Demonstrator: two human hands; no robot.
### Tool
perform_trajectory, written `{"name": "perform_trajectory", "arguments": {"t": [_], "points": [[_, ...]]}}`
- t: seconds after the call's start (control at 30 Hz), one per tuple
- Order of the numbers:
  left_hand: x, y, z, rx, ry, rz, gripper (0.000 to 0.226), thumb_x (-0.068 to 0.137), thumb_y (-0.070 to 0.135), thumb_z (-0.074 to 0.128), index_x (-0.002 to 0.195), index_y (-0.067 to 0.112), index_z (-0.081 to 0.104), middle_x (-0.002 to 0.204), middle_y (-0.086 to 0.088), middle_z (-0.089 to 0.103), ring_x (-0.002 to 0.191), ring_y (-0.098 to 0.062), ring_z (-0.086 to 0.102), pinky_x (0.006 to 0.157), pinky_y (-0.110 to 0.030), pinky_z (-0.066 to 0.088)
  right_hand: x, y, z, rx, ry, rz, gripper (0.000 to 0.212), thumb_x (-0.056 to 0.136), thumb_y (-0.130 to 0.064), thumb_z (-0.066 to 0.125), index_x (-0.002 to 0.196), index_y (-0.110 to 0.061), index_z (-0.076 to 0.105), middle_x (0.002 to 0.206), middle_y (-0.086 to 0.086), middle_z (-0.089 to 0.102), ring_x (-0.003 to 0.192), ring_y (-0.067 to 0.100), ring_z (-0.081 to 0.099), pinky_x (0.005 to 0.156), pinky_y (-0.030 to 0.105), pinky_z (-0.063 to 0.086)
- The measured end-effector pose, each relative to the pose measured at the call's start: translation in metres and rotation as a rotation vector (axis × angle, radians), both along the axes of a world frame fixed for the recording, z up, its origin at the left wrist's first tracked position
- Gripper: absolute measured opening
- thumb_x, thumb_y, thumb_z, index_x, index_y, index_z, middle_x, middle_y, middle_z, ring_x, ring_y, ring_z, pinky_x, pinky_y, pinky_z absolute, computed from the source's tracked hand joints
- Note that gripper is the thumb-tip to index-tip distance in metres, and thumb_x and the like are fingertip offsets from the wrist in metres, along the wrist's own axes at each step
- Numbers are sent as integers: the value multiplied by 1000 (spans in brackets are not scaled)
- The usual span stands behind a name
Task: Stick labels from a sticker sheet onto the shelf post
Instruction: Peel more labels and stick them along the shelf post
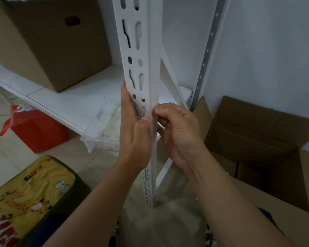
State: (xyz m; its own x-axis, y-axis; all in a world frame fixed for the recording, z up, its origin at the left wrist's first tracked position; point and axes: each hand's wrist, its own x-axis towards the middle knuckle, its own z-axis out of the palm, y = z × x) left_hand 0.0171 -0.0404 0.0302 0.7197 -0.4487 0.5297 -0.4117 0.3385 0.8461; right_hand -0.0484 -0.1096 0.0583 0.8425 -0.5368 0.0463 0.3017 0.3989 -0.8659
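A white slotted metal shelf post point(146, 56) stands upright in the middle of the view. My left hand point(134, 132) wraps round the post from the left, fingers along its slotted face and thumb pressed on the front corner. My right hand point(178, 131) comes in from the right with curled fingers, its thumb and fingertips pinching at the post's corner right beside my left thumb. No sticker sheet shows, and whether a label sits under the thumbs is hidden.
A large cardboard box point(48, 41) sits on the white shelf point(75, 97). A clear plastic tub point(103, 129) and a red bag point(36, 129) lie below it. An open cardboard box point(268, 143) stands at right, a yellow cushion point(34, 193) at lower left.
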Motion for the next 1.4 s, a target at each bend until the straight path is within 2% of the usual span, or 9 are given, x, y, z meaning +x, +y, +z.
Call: {"name": "perform_trajectory", "arguments": {"t": [0.1,0.27,0.43,0.53,0.63,0.77,1.0,1.17,1.4], "points": [[2,0,-1,4,-49,5,84,79,30,38,155,13,6,158,-6,25,142,-15,34,115,-41,37,-1,0,2,35,-21,23,22,91,-2,55,71,-6,65,70,3,70,70,15,69,61,21,54],[-1,-2,-1,-7,-19,8,84,78,31,38,154,16,5,159,-4,23,143,-12,33,115,-31,36,0,0,-1,-128,39,-35,30,90,-3,57,63,-12,65,72,1,69,76,18,69,64,22,55],[1,2,-1,16,-24,3,83,79,28,39,155,11,9,158,-11,26,141,-16,35,114,-35,38,-2,-1,-3,-31,-27,19,22,91,-4,57,71,-9,64,80,3,72,82,20,70,68,23,55],[0,1,0,3,-1,-24,82,82,19,39,155,7,4,158,-15,23,141,-22,34,114,-38,38,0,-2,-5,-113,26,-28,20,91,-5,59,71,-6,62,86,9,71,90,30,70,73,27,58],[-2,0,1,7,3,-9,86,79,25,39,156,8,4,158,-16,24,141,-27,35,112,-44,39,2,-2,-7,-167,64,-80,18,90,-4,59,72,-3,59,87,17,67,92,37,67,76,33,59],[-1,1,-1,0,14,-37,80,82,9,37,155,3,4,158,-19,22,142,-24,32,115,-39,36,-1,-2,-8,-113,-3,-10,19,92,-5,57,74,-6,62,84,6,71,90,27,70,75,28,57],[-2,0,2,10,-10,10,85,80,26,39,155,6,6,159,-14,23,141,-22,34,114,-32,38,0,0,-9,-226,85,-85,15,90,-2,59,75,0,60,78,3,70,87,26,69,73,24,58],[-2,1,1,-2,20,-30,80,81,6,35,155,5,5,159,-16,23,141,-22,34,115,-36,37,-3,0,-7,-86,2,-4,20,93,-6,57,74,-6,62,83,4,72,88,24,70,76,27,58],[-1,0,1,-2,-13,-20,86,79,27,38,155,3,6,155,-23,25,139,-35,34,111,-44,39,0,-1,-6,-72,27,-14,21,92,-4,57,71,-6,60,85,11,70,89,31,69,72,27,58]]}}
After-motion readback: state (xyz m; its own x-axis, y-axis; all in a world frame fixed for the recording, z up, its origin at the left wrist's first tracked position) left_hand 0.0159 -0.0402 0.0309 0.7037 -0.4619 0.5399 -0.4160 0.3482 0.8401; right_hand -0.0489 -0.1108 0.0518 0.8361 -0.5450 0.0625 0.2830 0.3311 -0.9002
